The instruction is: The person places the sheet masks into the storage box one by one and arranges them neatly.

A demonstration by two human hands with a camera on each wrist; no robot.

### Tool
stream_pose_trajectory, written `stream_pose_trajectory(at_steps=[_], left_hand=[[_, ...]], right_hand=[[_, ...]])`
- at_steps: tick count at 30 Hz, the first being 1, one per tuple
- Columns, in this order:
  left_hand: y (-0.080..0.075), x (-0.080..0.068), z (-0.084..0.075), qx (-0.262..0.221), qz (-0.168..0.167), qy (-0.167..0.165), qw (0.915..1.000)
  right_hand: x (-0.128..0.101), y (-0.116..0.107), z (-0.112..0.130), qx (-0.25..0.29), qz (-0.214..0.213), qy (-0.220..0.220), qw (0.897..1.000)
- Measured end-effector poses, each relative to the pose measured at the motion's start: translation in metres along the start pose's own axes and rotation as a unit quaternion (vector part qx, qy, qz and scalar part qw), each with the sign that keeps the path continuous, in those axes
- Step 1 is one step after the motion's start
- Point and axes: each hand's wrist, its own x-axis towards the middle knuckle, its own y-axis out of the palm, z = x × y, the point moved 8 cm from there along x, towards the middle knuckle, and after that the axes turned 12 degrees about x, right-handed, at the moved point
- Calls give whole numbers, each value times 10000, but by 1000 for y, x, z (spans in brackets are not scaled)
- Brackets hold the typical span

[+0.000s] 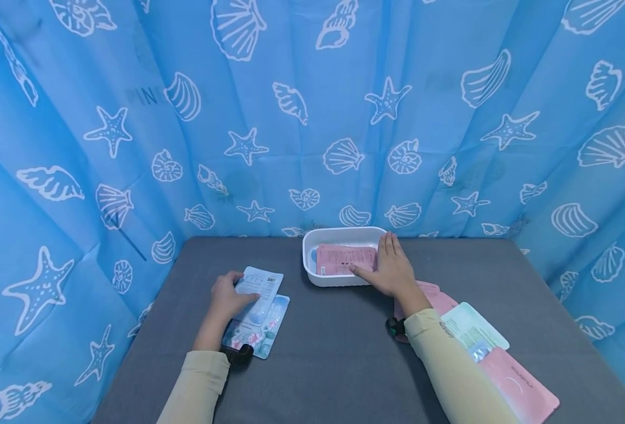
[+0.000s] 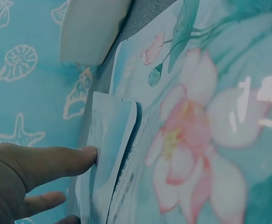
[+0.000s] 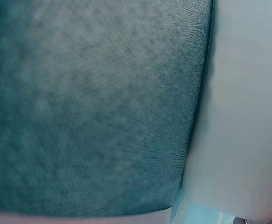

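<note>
My left hand [image 1: 238, 288] grips a light blue sachet [image 1: 262, 284] at its left edge, thumb on top; it lies over a floral sachet [image 1: 259, 335] on the grey table [image 1: 333, 353]. In the left wrist view the thumb [image 2: 66, 161] presses the light blue sachet's [image 2: 112, 149] edge, beside the floral sachet [image 2: 196, 140]. My right hand [image 1: 384, 262] lies flat with straight fingers on a pink sachet [image 1: 339, 259] inside the white tray [image 1: 339, 234]. The right wrist view shows only the tray wall [image 3: 243, 116] and table cloth [image 3: 89, 102].
Pink sachets [image 1: 519, 383] and a pale green one [image 1: 474, 333] lie at the right, partly under my right forearm. A blue curtain [image 1: 312, 118] printed with shells encloses the table on three sides. The white tray [image 2: 91, 28] shows in the left wrist view.
</note>
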Motion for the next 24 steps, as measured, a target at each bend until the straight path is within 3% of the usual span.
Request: stream_pose_trajectory(at_steps=[11,24], left_hand=[[0,-1,1,-27,-4,-101,9999],[-2,-6,4,-112,-166,-476,9987]], right_hand=[[0,0,-1,34,-26,22,10000],[2,2,-3,81,34,20,10000]])
